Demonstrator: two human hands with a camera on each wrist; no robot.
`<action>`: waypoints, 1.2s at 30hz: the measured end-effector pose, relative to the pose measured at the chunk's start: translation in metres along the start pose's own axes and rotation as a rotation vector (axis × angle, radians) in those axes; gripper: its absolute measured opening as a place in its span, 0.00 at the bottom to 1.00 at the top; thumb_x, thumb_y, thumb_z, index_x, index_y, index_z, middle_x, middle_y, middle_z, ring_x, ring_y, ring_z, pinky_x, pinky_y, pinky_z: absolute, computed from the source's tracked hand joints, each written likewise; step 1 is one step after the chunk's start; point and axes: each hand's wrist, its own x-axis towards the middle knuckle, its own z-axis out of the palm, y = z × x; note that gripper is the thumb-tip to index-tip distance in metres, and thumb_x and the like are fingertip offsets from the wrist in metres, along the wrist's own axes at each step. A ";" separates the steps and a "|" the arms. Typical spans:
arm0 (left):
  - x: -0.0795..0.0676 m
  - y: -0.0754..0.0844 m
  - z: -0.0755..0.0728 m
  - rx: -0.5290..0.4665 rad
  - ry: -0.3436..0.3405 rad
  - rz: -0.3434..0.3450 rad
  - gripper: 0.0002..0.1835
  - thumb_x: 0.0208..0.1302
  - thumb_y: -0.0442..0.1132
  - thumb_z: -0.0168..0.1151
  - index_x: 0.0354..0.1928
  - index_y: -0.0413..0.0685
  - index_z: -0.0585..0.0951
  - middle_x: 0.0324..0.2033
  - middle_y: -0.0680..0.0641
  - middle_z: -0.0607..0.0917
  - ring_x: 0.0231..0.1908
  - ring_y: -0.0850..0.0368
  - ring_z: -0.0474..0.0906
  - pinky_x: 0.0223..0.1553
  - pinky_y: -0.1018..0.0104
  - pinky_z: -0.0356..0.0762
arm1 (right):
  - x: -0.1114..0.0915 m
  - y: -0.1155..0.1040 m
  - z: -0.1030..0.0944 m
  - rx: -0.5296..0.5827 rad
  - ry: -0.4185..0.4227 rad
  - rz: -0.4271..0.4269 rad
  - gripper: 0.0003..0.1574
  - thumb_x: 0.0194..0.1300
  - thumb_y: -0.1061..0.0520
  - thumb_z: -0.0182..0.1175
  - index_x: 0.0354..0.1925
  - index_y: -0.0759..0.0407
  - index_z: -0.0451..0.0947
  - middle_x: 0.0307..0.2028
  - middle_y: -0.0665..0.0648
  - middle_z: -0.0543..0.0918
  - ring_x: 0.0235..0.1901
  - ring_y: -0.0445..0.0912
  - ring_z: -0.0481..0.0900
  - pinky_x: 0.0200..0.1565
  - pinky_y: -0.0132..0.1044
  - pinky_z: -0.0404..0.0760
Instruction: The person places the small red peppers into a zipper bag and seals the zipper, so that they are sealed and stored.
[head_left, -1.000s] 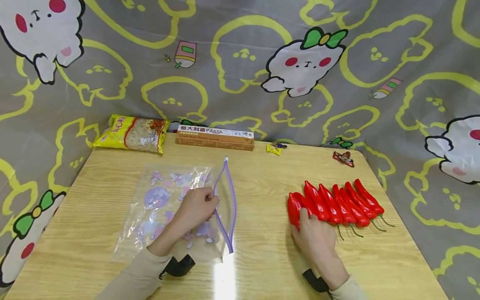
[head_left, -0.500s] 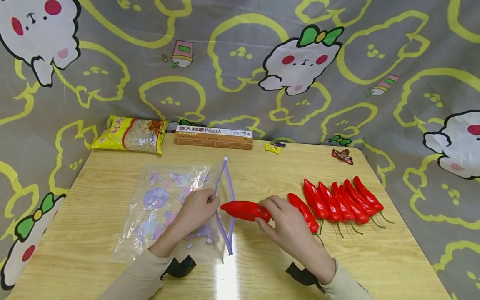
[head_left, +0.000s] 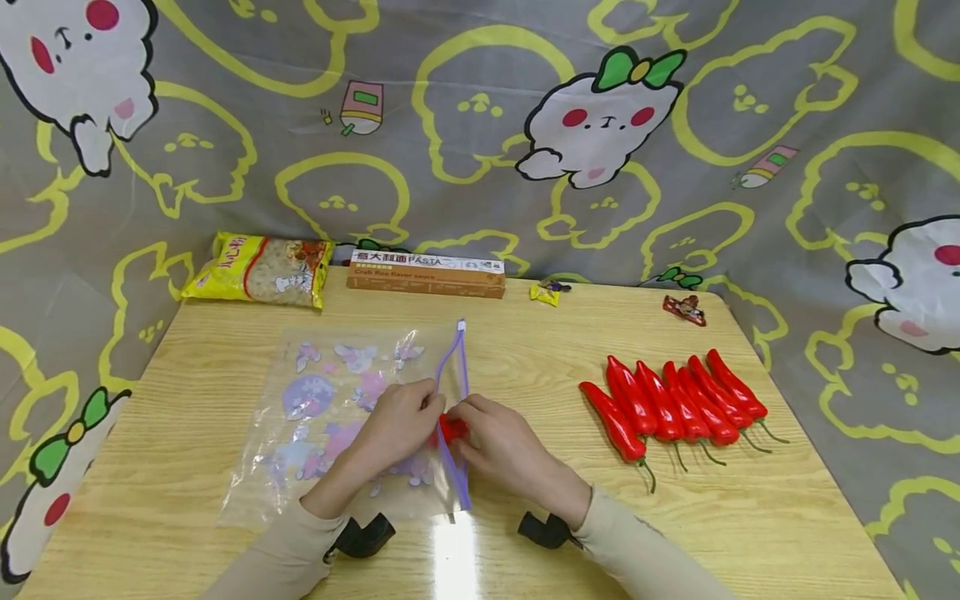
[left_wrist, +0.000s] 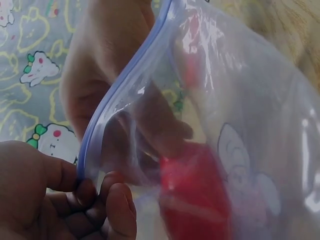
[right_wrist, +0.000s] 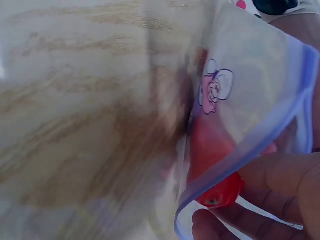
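Your left hand (head_left: 401, 419) pinches bag rim (left_wrist: 121, 82); right hand (head_left: 501, 437) grips pepper (right_wrist: 212, 152), partly inside. If rim slackens, pepper may snag.

On the table (head_left: 525, 358), the zip bag (head_left: 309, 398) lies left of centre, its mouth facing right, with one chili pepper (head_left: 453, 428) partly inside, between the left hand (head_left: 401, 421) and the right hand (head_left: 506, 442). Well to the right, the other chili peppers (head_left: 662, 404) lie side by side, stems toward the near edge. Near the far edge — left to right — sit a food packet (head_left: 262, 271), pasta box (head_left: 426, 275), wrapped candies (head_left: 545, 292) and wrapped snack (head_left: 684, 310), before the backdrop cloth (head_left: 480, 200).
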 end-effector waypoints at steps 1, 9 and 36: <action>0.000 0.000 0.000 0.002 0.003 -0.001 0.16 0.63 0.38 0.48 0.16 0.49 0.65 0.10 0.55 0.63 0.13 0.64 0.57 0.15 0.71 0.56 | 0.002 -0.001 0.002 0.000 -0.014 0.006 0.12 0.50 0.61 0.64 0.37 0.56 0.77 0.33 0.48 0.80 0.30 0.38 0.75 0.30 0.30 0.74; 0.001 0.002 -0.002 0.035 0.030 -0.001 0.15 0.62 0.38 0.49 0.16 0.51 0.67 0.12 0.55 0.66 0.15 0.62 0.63 0.18 0.69 0.61 | 0.008 -0.002 0.015 0.018 -0.091 0.060 0.07 0.55 0.58 0.62 0.35 0.54 0.76 0.28 0.48 0.80 0.29 0.41 0.75 0.28 0.31 0.73; 0.001 0.001 -0.004 -0.007 0.066 -0.018 0.14 0.62 0.38 0.48 0.17 0.50 0.69 0.10 0.54 0.69 0.11 0.63 0.62 0.14 0.68 0.62 | -0.117 0.096 -0.056 -0.511 0.138 0.475 0.20 0.45 0.54 0.68 0.27 0.61 0.67 0.17 0.57 0.65 0.12 0.50 0.62 0.11 0.37 0.56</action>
